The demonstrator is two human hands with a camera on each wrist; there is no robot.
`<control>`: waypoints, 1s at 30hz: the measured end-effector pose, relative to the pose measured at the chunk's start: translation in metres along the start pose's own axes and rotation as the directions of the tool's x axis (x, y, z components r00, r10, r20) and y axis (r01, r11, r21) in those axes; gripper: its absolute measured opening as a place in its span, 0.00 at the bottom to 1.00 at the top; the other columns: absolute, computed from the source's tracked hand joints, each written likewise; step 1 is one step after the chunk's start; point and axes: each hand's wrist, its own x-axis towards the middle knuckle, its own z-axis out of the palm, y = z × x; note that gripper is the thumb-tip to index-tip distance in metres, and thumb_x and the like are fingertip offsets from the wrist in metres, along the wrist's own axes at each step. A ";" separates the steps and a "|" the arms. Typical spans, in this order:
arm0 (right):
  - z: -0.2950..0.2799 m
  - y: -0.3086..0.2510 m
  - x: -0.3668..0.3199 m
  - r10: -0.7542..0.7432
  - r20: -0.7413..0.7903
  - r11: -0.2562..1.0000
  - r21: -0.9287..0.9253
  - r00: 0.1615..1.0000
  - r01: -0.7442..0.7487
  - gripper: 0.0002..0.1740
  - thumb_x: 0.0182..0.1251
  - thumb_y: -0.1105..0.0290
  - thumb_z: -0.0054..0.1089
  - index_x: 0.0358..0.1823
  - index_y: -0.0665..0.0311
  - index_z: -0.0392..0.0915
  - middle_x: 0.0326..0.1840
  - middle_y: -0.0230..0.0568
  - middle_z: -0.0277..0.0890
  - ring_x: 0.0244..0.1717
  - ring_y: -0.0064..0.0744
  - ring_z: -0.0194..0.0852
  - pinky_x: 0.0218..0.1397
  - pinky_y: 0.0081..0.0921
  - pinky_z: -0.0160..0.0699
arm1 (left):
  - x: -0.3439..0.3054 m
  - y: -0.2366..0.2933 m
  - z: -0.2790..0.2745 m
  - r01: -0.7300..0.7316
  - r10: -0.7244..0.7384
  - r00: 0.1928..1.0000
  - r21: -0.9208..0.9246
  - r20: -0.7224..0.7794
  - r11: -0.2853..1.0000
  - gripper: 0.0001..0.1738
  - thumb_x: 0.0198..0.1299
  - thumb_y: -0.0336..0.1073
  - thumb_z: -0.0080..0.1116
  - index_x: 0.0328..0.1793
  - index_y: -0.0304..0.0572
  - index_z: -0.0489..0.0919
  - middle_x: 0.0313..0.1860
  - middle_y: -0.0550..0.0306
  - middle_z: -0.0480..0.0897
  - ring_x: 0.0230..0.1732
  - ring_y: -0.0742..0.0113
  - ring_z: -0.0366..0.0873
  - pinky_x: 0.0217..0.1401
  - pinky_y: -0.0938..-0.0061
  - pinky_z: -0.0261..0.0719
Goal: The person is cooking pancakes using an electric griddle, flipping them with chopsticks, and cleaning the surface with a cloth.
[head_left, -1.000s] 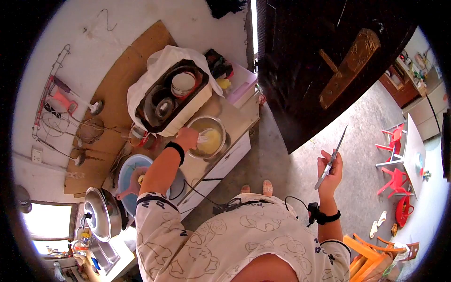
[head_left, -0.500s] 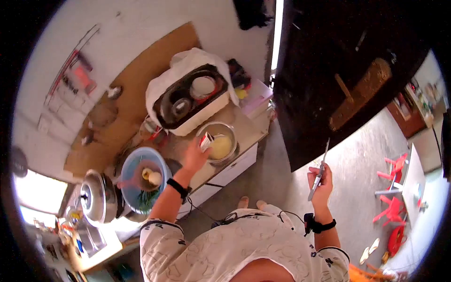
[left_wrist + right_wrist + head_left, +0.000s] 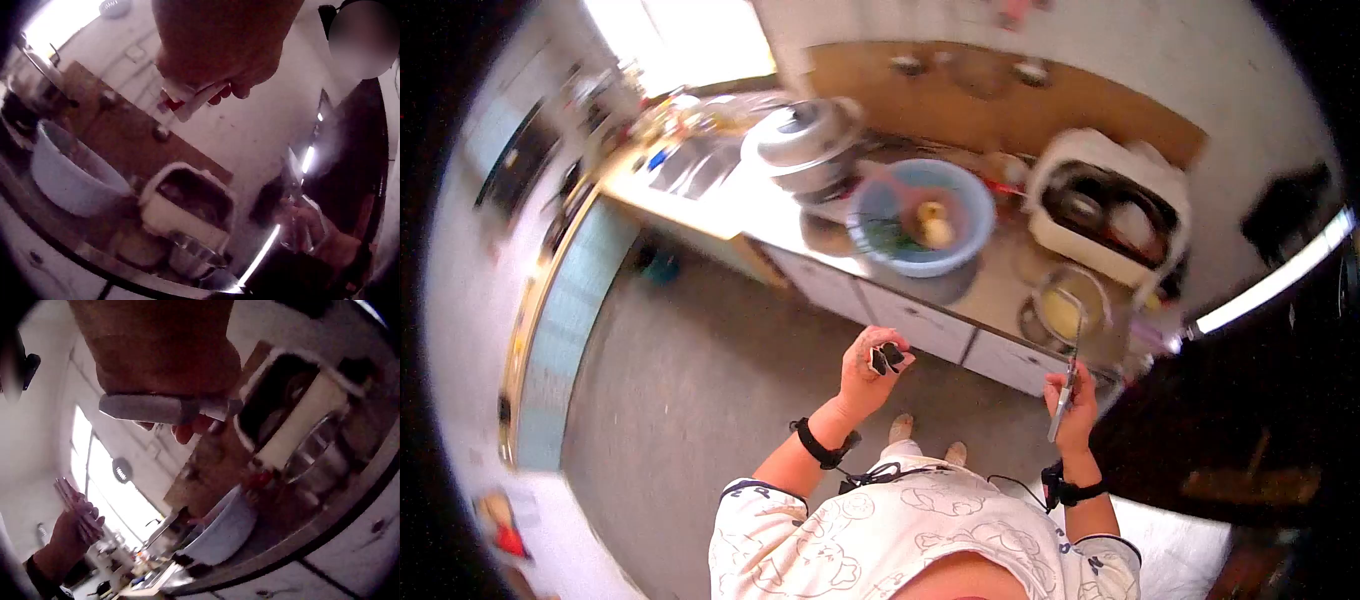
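My left hand point(image 3: 870, 365) grips a small cut-open packet point(image 3: 887, 358), white and red outside with a dark inside, over the floor in front of the counter. In the left wrist view the packet point(image 3: 197, 103) sticks out past the fingers. My right hand point(image 3: 1072, 402) holds a knife point(image 3: 1061, 412) by its grey handle, blade pointing away from me. In the head view the blade overlaps a metal bowl point(image 3: 1040, 335) with pale yellow contents, standing on the counter. The right wrist view shows the knife's handle point(image 3: 150, 409) across the palm.
A light-blue basin point(image 3: 858, 235) with greens and pale round food stands on the counter point(image 3: 1000, 300), left of the bowl. Beside it is a lidded steel pot point(image 3: 800, 145). Behind the bowl sits a cream rack point(image 3: 1080, 240) holding dishes. A dark door point(image 3: 1200, 430) is at right.
The view has swung left toward the counter and sink. My left hand has drawn back from beside the bowl with the packet. The right hand still holds the knife.
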 end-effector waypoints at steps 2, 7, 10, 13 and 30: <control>0.052 -0.016 0.016 0.013 0.171 1.000 0.025 0.985 -0.018 0.31 0.53 0.79 0.63 0.60 0.59 0.64 0.38 0.34 0.76 0.37 0.19 0.71 0.39 0.18 0.73 | -0.027 -0.004 -0.045 0.065 -0.058 0.992 0.061 -0.110 0.996 0.17 0.49 0.21 0.62 0.44 0.42 0.72 0.33 0.58 0.75 0.36 0.70 0.76 0.36 0.78 0.74; 0.185 -0.036 0.028 -0.031 0.521 0.996 0.089 0.853 -0.018 0.30 0.51 0.78 0.66 0.57 0.61 0.67 0.38 0.35 0.77 0.35 0.19 0.74 0.39 0.18 0.74 | -0.082 0.000 -0.147 0.164 -0.069 0.924 0.226 -0.377 0.960 0.17 0.49 0.22 0.62 0.44 0.42 0.71 0.29 0.58 0.76 0.34 0.68 0.77 0.39 0.72 0.76; 0.280 -0.058 0.016 -0.225 0.652 0.974 0.131 0.724 0.185 0.30 0.50 0.78 0.67 0.57 0.62 0.67 0.39 0.36 0.77 0.41 0.25 0.78 0.43 0.21 0.75 | -0.104 0.008 -0.231 0.052 0.136 0.913 0.440 -0.385 0.897 0.17 0.48 0.24 0.63 0.44 0.42 0.71 0.30 0.57 0.77 0.33 0.63 0.77 0.41 0.68 0.76; 0.358 -0.088 0.003 -0.166 0.749 0.984 0.081 0.642 0.160 0.31 0.49 0.78 0.67 0.57 0.62 0.67 0.39 0.38 0.78 0.40 0.25 0.78 0.43 0.20 0.75 | -0.120 0.018 -0.297 0.080 0.182 0.910 0.589 -0.373 0.804 0.18 0.48 0.25 0.64 0.43 0.43 0.70 0.31 0.56 0.78 0.32 0.60 0.76 0.43 0.65 0.76; 0.746 -0.085 0.041 -0.187 0.948 0.974 0.145 0.256 0.174 0.32 0.46 0.63 0.71 0.55 0.59 0.68 0.34 0.43 0.79 0.35 0.32 0.80 0.39 0.25 0.75 | -0.152 -0.109 -0.534 0.561 -0.508 0.131 -0.359 -0.851 0.746 0.06 0.58 0.33 0.56 0.34 0.45 0.70 0.18 0.68 0.69 0.15 0.81 0.62 0.16 0.84 0.61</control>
